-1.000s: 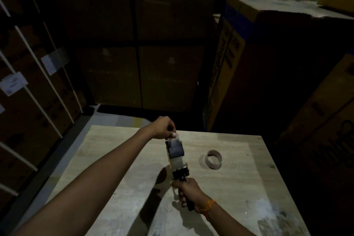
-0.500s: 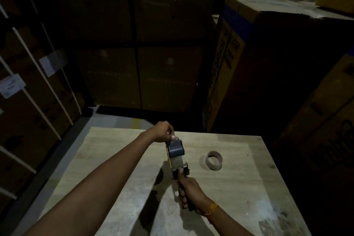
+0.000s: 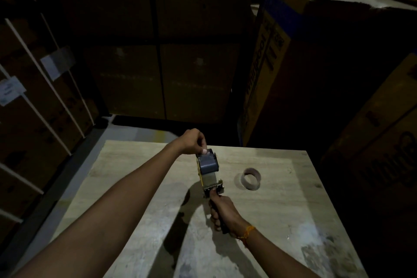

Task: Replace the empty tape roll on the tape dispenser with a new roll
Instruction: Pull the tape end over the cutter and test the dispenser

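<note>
Beside the held tape dispenser (image 3: 208, 169), empty core (image 3: 251, 178).

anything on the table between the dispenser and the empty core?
Nothing. In the head view, the stretch of table between the tape dispenser and the empty cardboard core is bare, apart from the core's shadow.

empty core (image 3: 251, 178) on table (image 3: 282, 210), right of dispenser (image 3: 208, 170)
</note>
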Demonstrator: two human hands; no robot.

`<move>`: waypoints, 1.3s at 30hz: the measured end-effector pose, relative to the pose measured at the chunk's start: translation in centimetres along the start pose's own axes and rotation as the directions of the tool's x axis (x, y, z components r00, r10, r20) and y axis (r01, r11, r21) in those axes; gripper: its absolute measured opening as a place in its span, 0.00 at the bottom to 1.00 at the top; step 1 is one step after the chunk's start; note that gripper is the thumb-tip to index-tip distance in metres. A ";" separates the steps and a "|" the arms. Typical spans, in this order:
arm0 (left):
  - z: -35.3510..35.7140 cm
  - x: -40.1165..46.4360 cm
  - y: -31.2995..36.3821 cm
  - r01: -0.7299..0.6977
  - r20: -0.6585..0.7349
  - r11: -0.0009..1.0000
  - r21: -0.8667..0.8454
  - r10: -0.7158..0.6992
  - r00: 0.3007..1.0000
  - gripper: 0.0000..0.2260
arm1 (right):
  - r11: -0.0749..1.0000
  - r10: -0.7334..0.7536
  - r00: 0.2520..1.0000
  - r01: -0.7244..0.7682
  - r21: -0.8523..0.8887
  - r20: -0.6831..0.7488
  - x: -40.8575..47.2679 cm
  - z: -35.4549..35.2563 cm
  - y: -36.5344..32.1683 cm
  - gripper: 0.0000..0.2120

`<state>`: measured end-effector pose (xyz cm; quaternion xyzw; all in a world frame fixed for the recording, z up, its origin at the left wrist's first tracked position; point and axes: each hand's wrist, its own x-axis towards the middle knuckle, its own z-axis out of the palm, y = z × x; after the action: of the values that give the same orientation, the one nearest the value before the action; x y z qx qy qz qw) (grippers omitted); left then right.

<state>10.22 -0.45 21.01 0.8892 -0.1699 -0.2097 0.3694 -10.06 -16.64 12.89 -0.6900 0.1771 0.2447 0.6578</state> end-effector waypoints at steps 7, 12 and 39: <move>-1.8 0.0 0.8 0.213 0.167 0.890 -0.404 -0.157 0.973 0.13 | 1.000 -0.005 1.000 0.005 0.019 0.024 -0.1 -0.1 -0.6 0.30; -2.6 0.4 0.7 0.286 0.190 0.853 -0.436 -0.223 0.956 0.12 | 1.000 -0.018 0.999 0.019 0.000 0.027 0.0 -0.1 -1.1 0.31; -1.9 0.4 1.3 0.285 0.124 0.885 -0.368 -0.257 0.959 0.09 | 0.987 0.138 0.984 -0.146 0.062 0.115 -1.1 0.7 -2.8 0.37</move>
<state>11.32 -0.42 23.07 0.8070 -0.0133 -0.3200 0.4962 -9.39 -15.82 15.79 -0.6373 0.1978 0.3226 0.6713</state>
